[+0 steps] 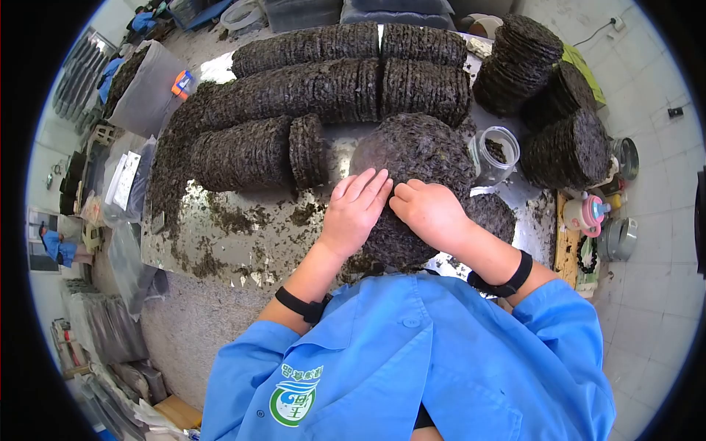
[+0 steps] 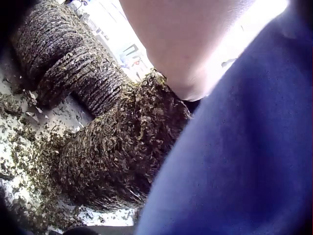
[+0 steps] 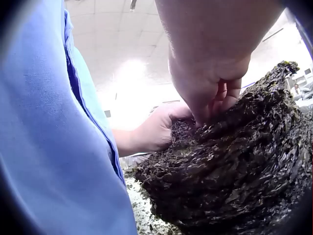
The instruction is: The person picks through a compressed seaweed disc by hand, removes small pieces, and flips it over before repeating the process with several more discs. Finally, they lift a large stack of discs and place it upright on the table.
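Observation:
A thick round stack of dark dried seaweed sheets (image 1: 423, 147) stands before me at the table's front edge. On its top lies my left hand (image 1: 356, 209), fingers straight and close together, pointing away from me. My right hand (image 1: 430, 213) is beside it with fingers curled, and pinches seaweed at the top surface. In the right wrist view the curled fingers of the right hand (image 3: 215, 93) meet the seaweed (image 3: 230, 166), the left hand (image 3: 159, 125) just behind. The left wrist view shows the side of the stack (image 2: 117, 147); the left fingers are hidden there.
Long rows of seaweed discs (image 1: 294, 92) lie across the table (image 1: 257, 257), with a shorter row (image 1: 243, 154) nearer. A clear jar (image 1: 495, 156) stands right of the stack. Upright stacks (image 1: 518, 62) line the right side. Loose seaweed flakes (image 1: 235, 219) litter the left. A pink cup (image 1: 583, 213) sits far right.

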The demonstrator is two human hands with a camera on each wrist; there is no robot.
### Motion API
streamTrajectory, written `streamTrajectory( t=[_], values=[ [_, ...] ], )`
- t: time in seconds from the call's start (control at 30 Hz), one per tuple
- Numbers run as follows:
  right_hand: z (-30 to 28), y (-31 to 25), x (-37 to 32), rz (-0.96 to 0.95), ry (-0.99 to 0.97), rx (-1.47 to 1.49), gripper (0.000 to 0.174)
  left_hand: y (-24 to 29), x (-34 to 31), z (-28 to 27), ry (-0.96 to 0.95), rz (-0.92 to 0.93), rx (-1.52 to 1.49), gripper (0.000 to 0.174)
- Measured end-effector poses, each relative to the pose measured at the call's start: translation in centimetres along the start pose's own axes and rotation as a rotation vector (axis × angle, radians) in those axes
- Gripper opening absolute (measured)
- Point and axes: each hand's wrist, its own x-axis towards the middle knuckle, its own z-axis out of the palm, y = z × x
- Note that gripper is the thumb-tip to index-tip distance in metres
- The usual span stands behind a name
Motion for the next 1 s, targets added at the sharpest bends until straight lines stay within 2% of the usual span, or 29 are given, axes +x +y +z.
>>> streamTrajectory(
  t=[0.27,0.37,0.43,0.5,0.57,0.6,0.63,0.67,0.7,0.77,0.8,0.83,0.87,0.9,0.97,1.0],
  values=[
    [0.5,0.5,-0.2,0.009,-0.028,-0.086,0.013,0.1,0.3,0.0,0.009,0.019,-0.014,0.032],
    [-0.3,1.3,-0.2,0.087,-0.022,0.08,0.012,0.3,0.7,-0.4,0.005,0.013,-0.023,0.034],
    [-1.9,1.5,-0.3,0.313,0.03,0.387,0.01,0.3,0.9,-0.6,0.004,0.013,-0.032,0.035],
    [-3.5,2.5,-1.2,0.377,0.229,0.465,0.008,0.3,0.8,-1.0,-0.007,-0.011,-0.033,0.039],
    [-5.4,4.3,-2.3,0.631,0.397,0.447,0.008,-0.1,0.7,-1.7,0.007,-0.031,-0.051,0.038],
    [-6.6,5.6,-2.8,0.682,0.511,0.456,0.008,-0.4,0.9,-2.2,0.024,-0.046,-0.068,0.038],
    [-7.0,7.8,-3.3,0.728,0.599,0.339,0.008,-0.8,1.2,-3.0,0.066,-0.086,-0.123,0.045],
    [-6.9,10.5,-4.2,0.661,0.623,0.108,0.006,-1.0,1.7,-4.1,0.125,-0.135,-0.207,0.042],
    [-6.9,12.6,-4.8,0.681,0.553,-0.021,0.008,-1.0,2.3,-5.2,0.184,-0.182,-0.291,0.039],
    [-3.7,18.0,-7.3,0.68,0.412,-0.2,0.012,0.5,2.8,-7.1,0.173,-0.88,-1.018,0.029],
    [-1.7,19.7,-8.6,0.737,0.447,-0.094,0.013,-0.4,2.1,-6.2,0.312,-0.834,-1.215,0.026],
    [-0.7,20.8,-8.9,0.783,0.481,0.01,0.013,-0.6,2.5,-6.7,0.328,-0.821,-1.213,0.026],
    [-2.6,19.0,-7.6,1.006,0.451,0.313,0.017,-0.4,2.6,-7.2,0.306,-0.952,-1.554,0.028],
    [-3.6,18.2,-6.5,0.993,0.445,0.312,0.017,-0.2,2.4,-7.5,0.268,-1.081,-1.898,0.031],
    [-4.0,16.7,-5.5,1.13,0.433,0.513,0.017,-0.3,1.5,-7.0,0.227,-1.126,-1.921,0.036],
    [-3.7,16.0,-5.5,1.067,0.487,0.667,0.016,-0.3,1.2,-6.6,0.222,-1.156,-1.942,0.037]
  ],
)
